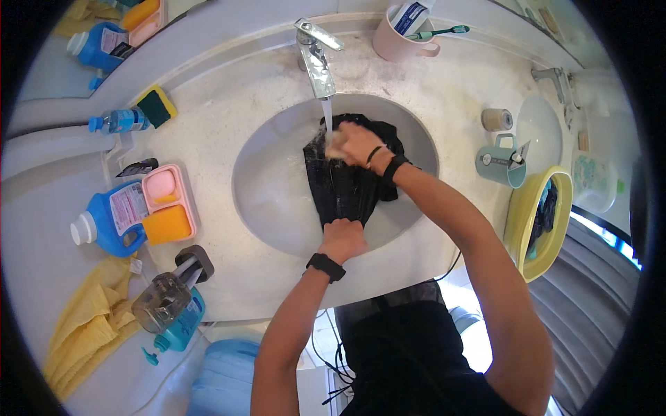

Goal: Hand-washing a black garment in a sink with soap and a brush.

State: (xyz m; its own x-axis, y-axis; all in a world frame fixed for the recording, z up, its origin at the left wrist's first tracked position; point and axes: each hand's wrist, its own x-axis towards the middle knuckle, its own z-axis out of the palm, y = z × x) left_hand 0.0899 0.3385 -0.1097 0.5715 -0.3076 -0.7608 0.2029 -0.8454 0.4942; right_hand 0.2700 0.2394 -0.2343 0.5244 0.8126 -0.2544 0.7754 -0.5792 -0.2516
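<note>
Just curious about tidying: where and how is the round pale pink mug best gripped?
On the pale pink mug, probably the looped handle, from the right, where it juts out; stay low, since a green toothbrush leans over that side.

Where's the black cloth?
Head view, centre: the black cloth lies in the sink below the running faucet, left hand at its near end, right hand over its far part.

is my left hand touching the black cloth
Touching: the head view shows the left hand closed on the black cloth at its near end.
</note>
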